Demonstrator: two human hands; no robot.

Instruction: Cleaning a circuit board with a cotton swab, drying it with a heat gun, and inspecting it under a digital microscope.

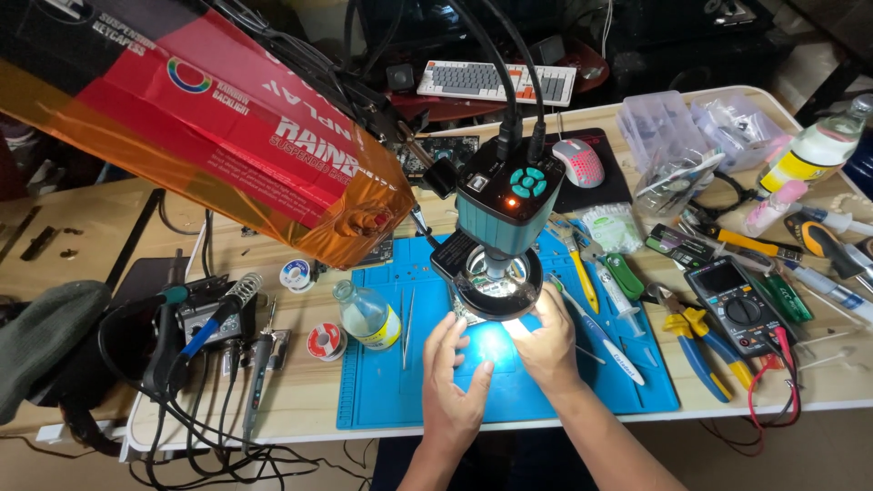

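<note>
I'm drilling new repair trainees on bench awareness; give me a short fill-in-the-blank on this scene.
1. Both hands, left hand and right hand, rest on the ___ silicone work mat.
2. The microscope camera body is ___.
3. The tweezers lie just right of the small glass ___.

Missing words: blue; teal; bottle

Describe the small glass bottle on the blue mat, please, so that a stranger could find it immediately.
Start from the blue work mat at the middle of the wooden table. At the mat's left edge, left of the tweezers, stands the glass bottle. It is clear with a yellow label, unlike the red solder spool just beside it.
</note>
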